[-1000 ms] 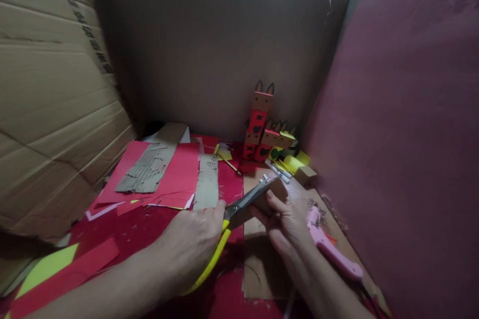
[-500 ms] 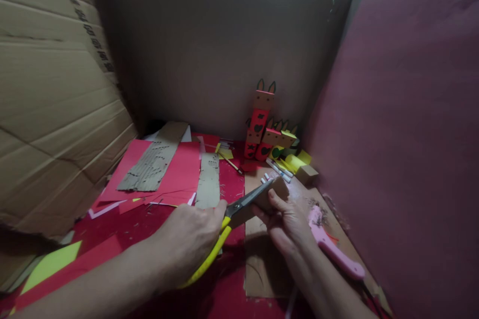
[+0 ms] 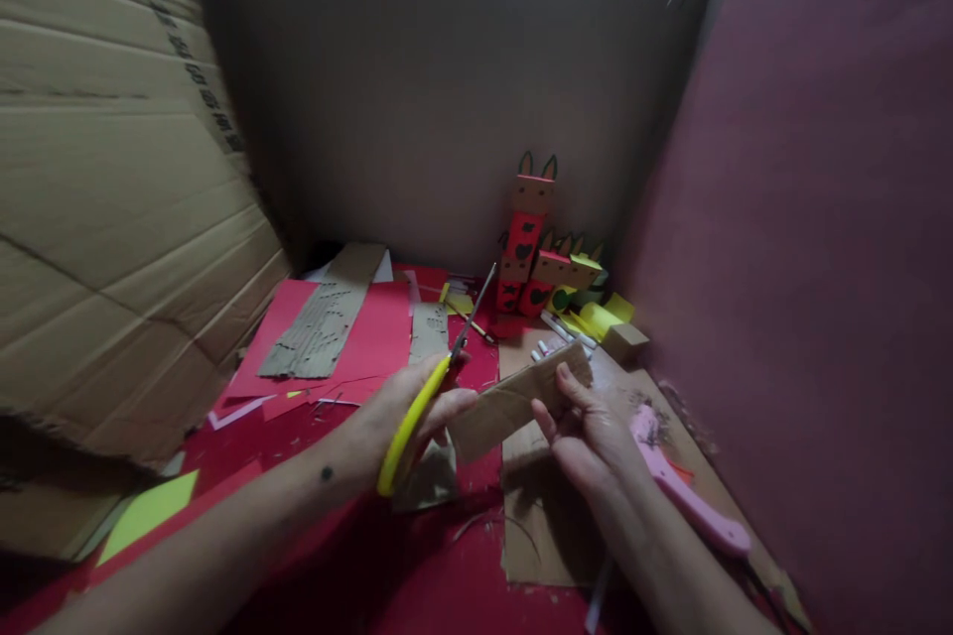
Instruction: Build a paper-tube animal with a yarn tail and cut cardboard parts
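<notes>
Fingers pinch a cardboard strip (image 3: 502, 405)

The right hand (image 3: 596, 427) grips its right end, thumb on top. The left hand (image 3: 421, 407) holds yellow-handled scissors (image 3: 408, 437), blades pointing up and away, its fingers at the strip's left end. The strip is above the red table (image 3: 357, 566), left of the pink tool (image 3: 692, 501).

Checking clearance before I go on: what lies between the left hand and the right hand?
The head view shows a cardboard strip between the left hand and the right hand, which holds it.
</notes>
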Demonstrator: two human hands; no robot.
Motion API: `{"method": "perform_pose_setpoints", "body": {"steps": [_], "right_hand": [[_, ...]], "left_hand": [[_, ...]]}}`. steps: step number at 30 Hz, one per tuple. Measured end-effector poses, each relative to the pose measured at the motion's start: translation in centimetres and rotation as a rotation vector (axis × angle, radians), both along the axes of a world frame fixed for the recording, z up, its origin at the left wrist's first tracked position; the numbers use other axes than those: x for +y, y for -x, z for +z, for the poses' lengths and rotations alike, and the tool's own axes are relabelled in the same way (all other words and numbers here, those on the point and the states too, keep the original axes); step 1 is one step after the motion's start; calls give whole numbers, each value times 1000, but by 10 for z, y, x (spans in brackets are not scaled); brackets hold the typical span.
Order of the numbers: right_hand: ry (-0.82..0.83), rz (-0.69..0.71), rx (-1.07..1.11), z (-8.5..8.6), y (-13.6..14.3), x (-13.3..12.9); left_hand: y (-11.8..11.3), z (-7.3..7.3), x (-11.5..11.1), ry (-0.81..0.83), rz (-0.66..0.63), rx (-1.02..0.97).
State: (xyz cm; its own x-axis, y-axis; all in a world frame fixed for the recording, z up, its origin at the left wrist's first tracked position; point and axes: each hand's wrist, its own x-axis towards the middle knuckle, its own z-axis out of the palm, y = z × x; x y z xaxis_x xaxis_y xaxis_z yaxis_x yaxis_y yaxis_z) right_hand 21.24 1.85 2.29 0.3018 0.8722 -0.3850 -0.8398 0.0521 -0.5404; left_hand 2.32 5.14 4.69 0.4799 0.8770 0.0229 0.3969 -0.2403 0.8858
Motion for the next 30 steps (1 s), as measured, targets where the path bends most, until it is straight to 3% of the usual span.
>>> {"method": "perform_pose_setpoints", "body": {"steps": [3,8,12,17,20,24,30], "right_hand": [[18,-5,-7,0,0,0],[33,-5,-26,-1,0,0],[2,46,-89,-5,4,-2],[-52,243,-186,-14,20,-11],[-104,249,-193,-14,26,-14],[-131,139,-183,-10,21,-12],[-118,61,-174,-6,8,-6]], "left_hand": [[-3,-4,-3,80,-62,-139],[-6,-17,-1,222,-37,-329],[-8,-24,-1,191,1,-392],[-11,-26,-5,114,21,-413],[-10,-22,-8,119,-16,-406],[1,-21,-5,115,-24,-352],[25,-25,5,-291,-90,46]]}}
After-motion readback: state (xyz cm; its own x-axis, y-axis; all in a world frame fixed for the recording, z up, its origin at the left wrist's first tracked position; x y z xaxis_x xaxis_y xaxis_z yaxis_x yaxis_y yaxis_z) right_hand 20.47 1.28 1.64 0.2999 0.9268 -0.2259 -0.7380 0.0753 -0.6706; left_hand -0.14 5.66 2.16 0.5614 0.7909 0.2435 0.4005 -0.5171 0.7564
